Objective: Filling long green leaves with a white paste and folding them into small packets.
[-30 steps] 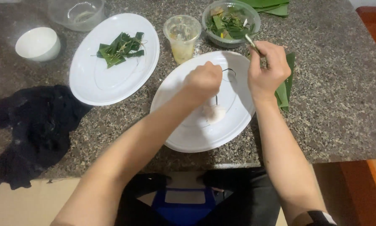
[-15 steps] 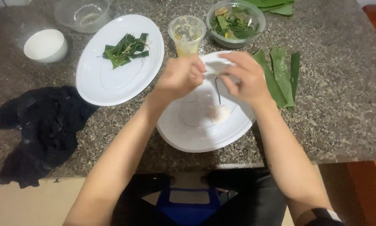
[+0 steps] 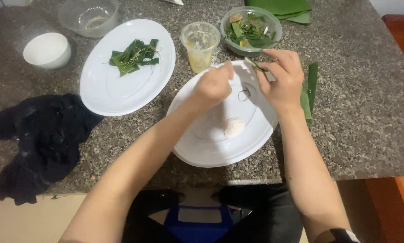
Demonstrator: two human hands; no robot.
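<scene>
Granite tabletop (image 3: 355, 117): above white plate (image 3: 211, 153), both hands (image 3: 213, 85) (image 3: 280, 78) pinch thin string (image 3: 243, 94); slack grip risks dropping it onto dough (image 3: 234, 127).

Both hands hover over the near plate (image 3: 211, 148), left hand (image 3: 213, 85) beside right hand (image 3: 280, 78). A dough lump (image 3: 234, 127) sits on it. Behind stand a cup (image 3: 200, 45) and a leaf bowl (image 3: 251, 29); left lies another plate (image 3: 121, 90) bearing a leaf parcel (image 3: 134, 56).

Bare granite counter (image 3: 364, 112) right of hands; cup (image 3: 199, 45) and bowl (image 3: 251, 29) close behind.
</scene>
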